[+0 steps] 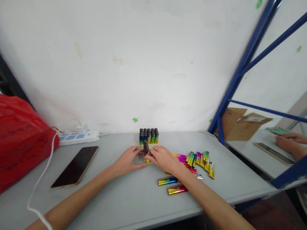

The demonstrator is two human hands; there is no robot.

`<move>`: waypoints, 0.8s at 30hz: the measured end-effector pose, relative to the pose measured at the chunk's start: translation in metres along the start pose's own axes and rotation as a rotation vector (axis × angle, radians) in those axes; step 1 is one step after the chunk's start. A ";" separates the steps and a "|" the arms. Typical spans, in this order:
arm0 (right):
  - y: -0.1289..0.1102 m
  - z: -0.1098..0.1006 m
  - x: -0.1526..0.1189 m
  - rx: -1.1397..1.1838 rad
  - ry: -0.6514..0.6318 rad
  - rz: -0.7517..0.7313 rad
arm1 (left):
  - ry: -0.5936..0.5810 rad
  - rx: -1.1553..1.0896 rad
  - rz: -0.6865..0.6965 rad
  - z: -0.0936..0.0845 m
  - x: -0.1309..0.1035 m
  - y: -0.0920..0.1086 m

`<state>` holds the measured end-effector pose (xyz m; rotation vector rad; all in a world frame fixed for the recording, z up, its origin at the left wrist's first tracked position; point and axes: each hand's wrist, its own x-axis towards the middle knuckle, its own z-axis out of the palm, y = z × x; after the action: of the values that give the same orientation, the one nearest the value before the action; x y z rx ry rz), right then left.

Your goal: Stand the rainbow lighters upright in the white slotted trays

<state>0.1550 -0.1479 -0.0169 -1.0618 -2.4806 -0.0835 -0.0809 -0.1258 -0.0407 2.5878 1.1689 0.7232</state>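
Several lighters stand upright in a short row (146,148) at the middle of the table, black tops up. My left hand (128,161) closes on this row from the left, thumb at the near end and fingers toward the far end. From the right, my right hand (164,157) grips the lighter with a yellow base (147,160) at the near end; its fingers partly hide the row. Just behind stands a block of upright lighters (149,136) in blue, yellow and green. Loose shiny lighters (192,158) lie right of my right hand, some beneath its forearm.
A phone (75,166) lies at left, near a white power strip (80,136) and a red bag (21,140). A white cable (42,174) crosses the left side. Blue metal posts (236,80) rise at right; beyond are a cardboard box (240,126) and another person's hands (287,142).
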 end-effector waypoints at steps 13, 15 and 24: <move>0.097 -0.067 -0.043 0.322 -0.178 0.300 | -0.009 0.110 -0.135 0.002 0.003 0.018; 0.109 -0.074 -0.053 0.379 -0.255 0.358 | -0.002 0.128 -0.164 0.004 0.005 0.020; 0.118 -0.058 -0.058 0.446 -0.389 0.464 | -0.022 0.033 -0.109 -0.008 0.003 0.008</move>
<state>0.2941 -0.1172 -0.0024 -1.5104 -2.3183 0.8439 -0.0775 -0.1287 -0.0298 2.5288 1.3141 0.6553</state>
